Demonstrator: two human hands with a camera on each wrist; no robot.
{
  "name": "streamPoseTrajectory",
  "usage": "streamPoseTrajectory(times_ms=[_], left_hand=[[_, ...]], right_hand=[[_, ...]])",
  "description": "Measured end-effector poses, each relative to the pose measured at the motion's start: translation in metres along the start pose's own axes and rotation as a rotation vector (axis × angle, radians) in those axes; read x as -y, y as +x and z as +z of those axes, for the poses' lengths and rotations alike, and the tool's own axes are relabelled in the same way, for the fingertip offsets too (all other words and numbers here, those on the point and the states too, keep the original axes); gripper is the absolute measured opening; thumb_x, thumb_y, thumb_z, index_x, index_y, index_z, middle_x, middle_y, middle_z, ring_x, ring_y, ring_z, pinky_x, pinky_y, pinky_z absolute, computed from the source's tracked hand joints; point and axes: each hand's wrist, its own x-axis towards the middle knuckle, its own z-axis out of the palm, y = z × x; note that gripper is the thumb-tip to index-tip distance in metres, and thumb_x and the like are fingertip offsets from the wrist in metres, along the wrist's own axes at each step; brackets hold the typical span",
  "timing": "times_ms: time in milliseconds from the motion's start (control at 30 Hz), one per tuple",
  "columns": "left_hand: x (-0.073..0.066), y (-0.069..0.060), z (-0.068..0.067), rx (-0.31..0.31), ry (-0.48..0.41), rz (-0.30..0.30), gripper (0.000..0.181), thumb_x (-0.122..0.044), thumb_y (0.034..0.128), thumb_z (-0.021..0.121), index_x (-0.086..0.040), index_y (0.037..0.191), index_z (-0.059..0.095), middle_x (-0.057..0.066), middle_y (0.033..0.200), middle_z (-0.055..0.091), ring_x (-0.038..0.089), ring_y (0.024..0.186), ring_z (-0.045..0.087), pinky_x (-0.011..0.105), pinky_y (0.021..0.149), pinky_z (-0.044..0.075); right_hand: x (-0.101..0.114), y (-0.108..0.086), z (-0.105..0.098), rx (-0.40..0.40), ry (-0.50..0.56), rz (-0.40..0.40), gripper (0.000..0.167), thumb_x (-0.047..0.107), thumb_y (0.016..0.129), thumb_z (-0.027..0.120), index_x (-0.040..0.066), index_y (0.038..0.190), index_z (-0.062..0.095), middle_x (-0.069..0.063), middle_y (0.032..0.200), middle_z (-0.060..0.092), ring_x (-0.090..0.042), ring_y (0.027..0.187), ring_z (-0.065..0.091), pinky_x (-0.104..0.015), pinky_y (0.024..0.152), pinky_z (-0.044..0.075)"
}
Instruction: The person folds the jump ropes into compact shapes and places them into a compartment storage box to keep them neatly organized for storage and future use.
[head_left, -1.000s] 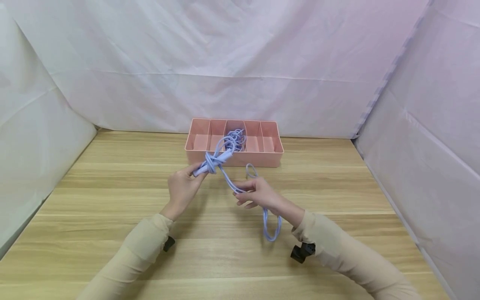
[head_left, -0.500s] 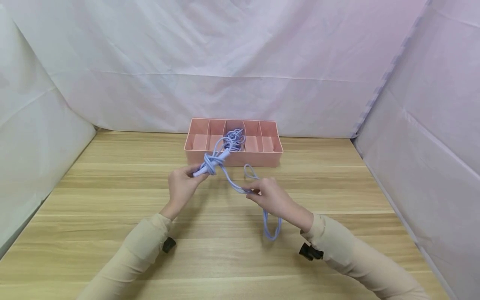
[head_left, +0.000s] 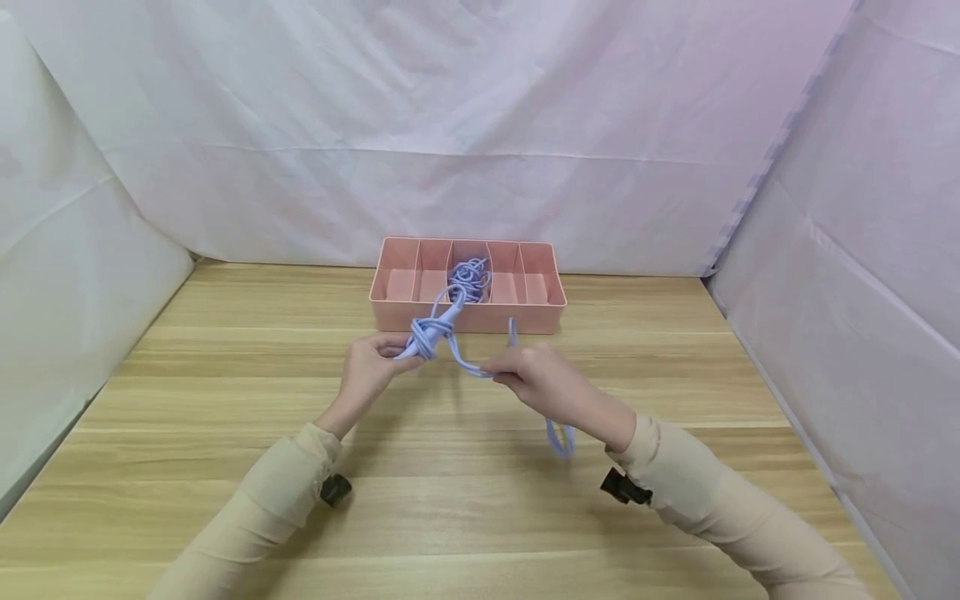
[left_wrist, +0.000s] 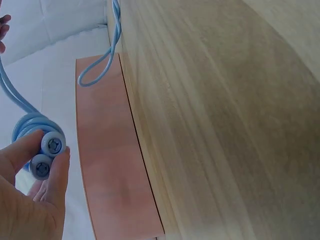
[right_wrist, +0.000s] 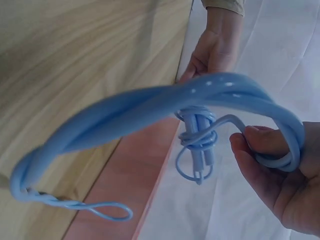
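Observation:
My left hand (head_left: 367, 367) grips the ends of a blue jump rope's two handles (head_left: 447, 318), held side by side above the table. Several turns of cord (right_wrist: 199, 137) wrap around both handles in the right wrist view. Their round end caps (left_wrist: 53, 145) show between thumb and fingers in the left wrist view. With thumb and fingers, my right hand (head_left: 551, 383) pinches the doubled cord a short way to the right. From that hand a twisted length of cord (right_wrist: 150, 107) hangs free, ending in a small loop (right_wrist: 112, 210).
Behind the hands stands a pink divided box (head_left: 517, 318) at the table's back. Its middle compartment holds a tangled blue cord (head_left: 470, 277). White cloth (head_left: 480, 150) hangs behind and at both sides of the wooden table (head_left: 450, 517).
My right hand first moves right along the cord and pinches it, then lifts slightly. The hanging loop swings rightward. My left hand shifts slightly right, tilting the handles more steeply.

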Motion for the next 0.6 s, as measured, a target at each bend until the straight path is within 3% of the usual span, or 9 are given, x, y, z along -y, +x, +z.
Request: streamPoseTrajectory(times_ms=[167,267,600], left_hand=[[0.001,0.000,0.001,0.067,0.010,-0.010,0.034,-0.002,0.0684,0.075,0.007,0.098,0.063,0.020,0.093,0.067,0.023,0.083,0.065,0.030,0.075,0.054],[0.002,0.000,0.003,0.103,0.028,-0.015,0.035,-0.004,0.0685,0.076,0.008,0.099,0.063,0.020,0.094,0.067,0.022,0.083,0.065,0.027,0.072,0.054],[-0.002,-0.003,0.010,0.158,0.122,0.085,0.033,-0.005,0.0670,0.077,0.006,0.096,0.065,0.019,0.089,0.068,0.024,0.079,0.067,0.030,0.069,0.055]], right_hand=[[-0.002,0.008,-0.012,0.013,-0.056,-0.141,0.016,-0.004,0.075,0.067,0.002,0.089,0.071,-0.005,0.083,0.070,-0.015,0.078,0.066,-0.022,0.068,0.054],[-0.002,0.014,-0.019,0.016,-0.085,-0.184,0.015,-0.003,0.074,0.068,0.003,0.087,0.072,-0.005,0.083,0.070,-0.014,0.078,0.066,-0.023,0.067,0.054],[0.003,0.031,-0.030,0.091,-0.033,-0.156,0.014,-0.003,0.079,0.065,0.004,0.089,0.072,-0.005,0.088,0.070,-0.016,0.085,0.065,-0.025,0.076,0.053]])
